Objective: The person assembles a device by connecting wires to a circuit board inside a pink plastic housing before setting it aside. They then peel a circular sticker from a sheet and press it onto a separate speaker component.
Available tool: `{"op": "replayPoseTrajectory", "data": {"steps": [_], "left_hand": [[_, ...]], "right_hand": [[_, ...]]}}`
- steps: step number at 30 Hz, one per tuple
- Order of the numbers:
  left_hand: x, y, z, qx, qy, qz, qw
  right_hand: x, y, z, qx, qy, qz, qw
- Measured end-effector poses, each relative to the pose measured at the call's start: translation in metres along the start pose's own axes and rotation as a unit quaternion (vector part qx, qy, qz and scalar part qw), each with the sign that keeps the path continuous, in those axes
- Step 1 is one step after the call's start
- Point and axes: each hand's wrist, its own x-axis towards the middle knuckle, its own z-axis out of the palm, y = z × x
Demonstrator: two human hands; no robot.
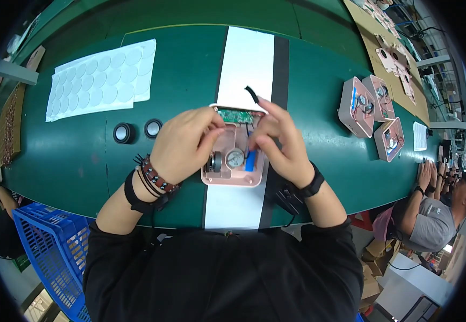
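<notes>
In front of me, an open pink plastic casing [233, 181] lies on a white strip of the bench. Inside it sit a green circuit board [235, 116] along the far edge, a round silver speaker [235, 158], a blue block with wires [250, 161] and a dark round part [214, 161]. My left hand [187, 142] is closed, fingertips bent at the board's left end and the casing's edge. A short curved black strip [251, 94] sticks out from the index fingertip of my right hand [284, 142]. The thumb and other bent fingers of that hand hover over the wires.
Two black round speakers [124, 133] [153, 128] stand left of my hand. A sheet of round stickers [101, 80] lies far left. Several pink casings [357, 107] with parts stand at right. A blue crate [55, 252] is at lower left; a person [431, 220] sits at right.
</notes>
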Motion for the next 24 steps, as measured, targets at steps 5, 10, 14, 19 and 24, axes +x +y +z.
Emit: {"op": "replayPoseTrajectory", "data": {"steps": [5, 10, 14, 19, 24], "left_hand": [[0.001, 0.002, 0.004, 0.027, -0.038, 0.096, 0.994], [0.0, 0.004, 0.011, -0.005, -0.023, 0.103, 0.994], [0.0, 0.001, 0.014, 0.043, -0.005, 0.134, 0.99], [0.003, 0.0, 0.014, 0.061, -0.011, 0.149, 0.987], [0.003, 0.0, 0.014, 0.058, -0.021, 0.146, 0.987]], "right_hand": [[-0.002, -0.006, 0.015, -0.118, 0.069, -0.05, 0.989], [-0.003, -0.009, 0.017, -0.141, 0.052, -0.049, 0.987], [-0.002, -0.017, 0.018, -0.185, 0.068, -0.027, 0.98], [-0.003, -0.017, 0.012, -0.183, 0.101, -0.027, 0.977], [0.0, -0.021, 0.005, -0.224, 0.048, -0.07, 0.971]]}}
